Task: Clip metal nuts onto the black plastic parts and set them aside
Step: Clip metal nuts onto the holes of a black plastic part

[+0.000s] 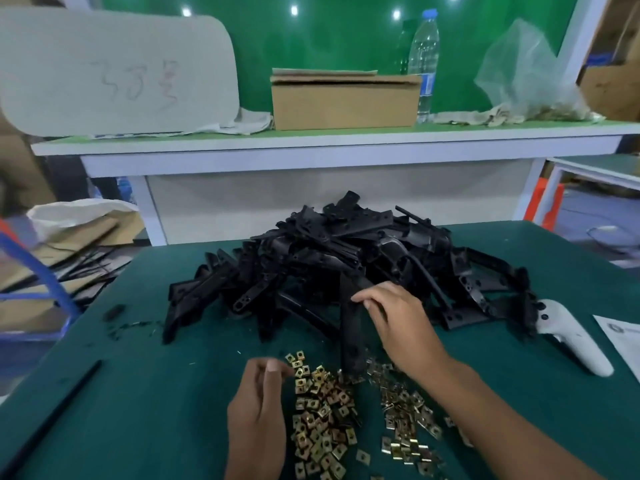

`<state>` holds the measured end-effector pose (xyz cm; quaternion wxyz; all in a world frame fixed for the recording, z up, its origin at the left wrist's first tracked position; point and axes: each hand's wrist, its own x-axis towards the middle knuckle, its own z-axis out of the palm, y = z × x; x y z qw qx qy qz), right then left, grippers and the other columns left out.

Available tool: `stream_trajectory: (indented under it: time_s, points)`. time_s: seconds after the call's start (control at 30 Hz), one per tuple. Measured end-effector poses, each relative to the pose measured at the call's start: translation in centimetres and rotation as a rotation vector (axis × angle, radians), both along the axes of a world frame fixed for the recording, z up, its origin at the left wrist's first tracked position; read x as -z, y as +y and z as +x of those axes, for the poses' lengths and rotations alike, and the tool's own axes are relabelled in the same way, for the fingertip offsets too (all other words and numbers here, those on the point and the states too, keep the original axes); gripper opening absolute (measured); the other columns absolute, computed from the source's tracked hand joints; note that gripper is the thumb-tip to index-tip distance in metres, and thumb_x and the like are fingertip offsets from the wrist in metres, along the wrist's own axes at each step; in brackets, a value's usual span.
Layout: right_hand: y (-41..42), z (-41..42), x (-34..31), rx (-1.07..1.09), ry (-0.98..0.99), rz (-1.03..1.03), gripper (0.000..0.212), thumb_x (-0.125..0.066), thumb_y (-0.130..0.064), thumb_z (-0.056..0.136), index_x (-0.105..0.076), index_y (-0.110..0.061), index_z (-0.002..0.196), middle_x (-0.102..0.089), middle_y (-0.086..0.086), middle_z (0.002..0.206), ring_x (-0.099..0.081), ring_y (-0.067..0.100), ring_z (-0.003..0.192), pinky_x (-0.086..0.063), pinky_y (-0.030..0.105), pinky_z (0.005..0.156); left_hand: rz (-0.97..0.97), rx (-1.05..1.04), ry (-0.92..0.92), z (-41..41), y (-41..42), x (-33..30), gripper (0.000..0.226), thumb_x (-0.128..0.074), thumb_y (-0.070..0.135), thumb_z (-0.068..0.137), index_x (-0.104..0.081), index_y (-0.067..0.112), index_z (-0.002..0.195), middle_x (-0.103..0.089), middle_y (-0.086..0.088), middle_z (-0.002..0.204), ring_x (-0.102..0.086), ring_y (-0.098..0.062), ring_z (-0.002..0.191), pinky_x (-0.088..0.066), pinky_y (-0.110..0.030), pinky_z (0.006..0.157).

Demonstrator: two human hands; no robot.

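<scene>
R hand grasps one black part at pile's 6 o'clock, L hand pinching at nuts, can't tell if holding one; nothing clipped yet, most left.

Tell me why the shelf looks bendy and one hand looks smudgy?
Head view: the wide-angle lens bows straight edges, so the white shelf curves near the sides. The left hand by the metal nuts is smeared, probably motion blur; the right hand on a black plastic part is sharper. Bright spots on the green board are lamp glare.
</scene>
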<state>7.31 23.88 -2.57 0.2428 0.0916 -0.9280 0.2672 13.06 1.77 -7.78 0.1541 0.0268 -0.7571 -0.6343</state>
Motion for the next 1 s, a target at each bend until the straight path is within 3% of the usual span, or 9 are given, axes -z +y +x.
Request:
stream_trajectory:
  time_s: [0.1, 0.23, 0.33, 0.4, 0.47, 0.6, 0.77, 0.9, 1.0]
  points:
    - [-1.9, 4.2, -1.5, -0.136, 0.043, -0.292, 0.027, -0.057, -0.015, 0.102, -0.073, -0.037, 0.102, -0.066, -0.023, 0.107, -0.061, 0.0, 0.105, -0.043, 0.011, 0.086, 0.106, 0.111, 0.096, 0.5, 0.4, -0.7, 0.035, -0.046, 0.069, 0.088, -0.064, 0.043, 0.1, -0.074, 0.012, 0.101, -0.068, -0.002, 0.098, -0.052, -0.033, 0.086]
    - [-4.7, 8.4, -2.9, -0.397, -0.21, -0.392, 0.023, -0.052, -0.044, 0.096, -0.066, -0.053, 0.112, -0.063, -0.03, 0.121, -0.058, -0.004, 0.116, -0.047, 0.016, 0.088, 0.285, 0.277, 0.048, 1.7, 0.9, -1.5, 0.063, -0.061, 0.085, 0.073, -0.069, 0.043, 0.119, -0.071, 0.019, 0.118, -0.064, 0.004, 0.112, -0.048, -0.008, 0.085]
    - [-4.2, 8.7, -2.4, -0.421, -0.25, -0.431, 0.024, -0.058, -0.034, 0.098, -0.068, -0.05, 0.113, -0.064, -0.029, 0.121, -0.059, -0.001, 0.116, -0.047, 0.017, 0.091, 0.586, 0.205, -0.137, 1.6, 1.0, -2.1, 0.048, -0.065, 0.067, 0.075, -0.079, 0.033, 0.105, -0.077, 0.003, 0.113, -0.073, -0.011, 0.101, -0.051, -0.031, 0.084]
    - [-2.9, 8.5, -1.3, -0.242, -0.194, -0.323, 0.021, -0.063, -0.031, 0.098, -0.066, -0.048, 0.11, -0.061, -0.031, 0.116, -0.055, -0.003, 0.115, -0.043, 0.018, 0.093, 0.832, 0.244, -0.257, 0.9, 0.3, -2.5, 0.048, -0.058, 0.056, 0.079, -0.081, 0.015, 0.092, -0.078, -0.009, 0.093, -0.076, -0.023, 0.077, -0.048, -0.039, 0.078]
    - [-2.1, 8.5, 0.5, -0.216, -0.382, -0.09, 0.03, -0.062, -0.054, 0.094, -0.055, -0.054, 0.123, -0.048, -0.038, 0.127, -0.04, -0.011, 0.124, -0.034, 0.024, 0.105, 1.014, 0.311, -0.299, 0.5, -0.6, -3.3, 0.042, -0.058, 0.05, 0.084, -0.077, 0.013, 0.084, -0.072, -0.005, 0.083, -0.069, -0.022, 0.064, -0.05, -0.039, 0.076]
    - [-1.8, 8.7, 3.7, -0.285, -0.464, 0.248, 0.057, -0.045, -0.081, 0.086, -0.044, -0.056, 0.138, -0.035, -0.039, 0.131, -0.029, -0.003, 0.125, -0.025, 0.028, 0.106, 1.353, 0.468, -0.317, 0.0, -2.3, -3.0, 0.027, -0.049, 0.041, 0.099, -0.06, 0.017, 0.093, -0.057, 0.005, 0.074, -0.044, -0.007, 0.048, -0.048, -0.022, 0.048]
    - [-1.7, 8.3, 3.9, -0.248, -0.296, 0.254, 0.038, -0.033, -0.066, 0.097, -0.059, -0.044, 0.116, -0.043, -0.032, 0.114, -0.035, -0.007, 0.11, -0.027, 0.022, 0.099, 1.271, 0.704, -0.303, 0.4, -2.9, -3.0, 0.059, -0.06, 0.07, 0.087, -0.068, 0.023, 0.121, -0.046, 0.006, 0.08, -0.023, -0.004, 0.048, -0.035, -0.012, 0.034]
    - [-1.4, 8.0, 4.2, -0.261, -0.297, 0.246, 0.025, -0.039, -0.056, 0.103, -0.056, -0.04, 0.111, -0.04, -0.029, 0.113, -0.035, -0.006, 0.107, -0.028, 0.022, 0.1, 1.249, 0.763, -0.381, 0.3, -2.6, -2.6, 0.067, -0.088, 0.034, 0.075, -0.054, 0.018, 0.131, -0.055, -0.001, 0.082, -0.046, -0.006, 0.052, -0.044, -0.016, 0.036]
    - [-1.0, 8.0, 4.4, -0.292, -0.312, 0.24, 0.019, -0.042, -0.059, 0.1, -0.051, -0.044, 0.108, -0.04, -0.031, 0.112, -0.033, -0.009, 0.109, -0.028, 0.021, 0.1, 1.132, 0.661, -0.353, 0.0, -1.8, -2.0, 0.073, -0.088, 0.037, 0.074, -0.061, 0.008, 0.136, -0.063, -0.009, 0.1, -0.055, -0.015, 0.074, -0.055, -0.026, 0.059]
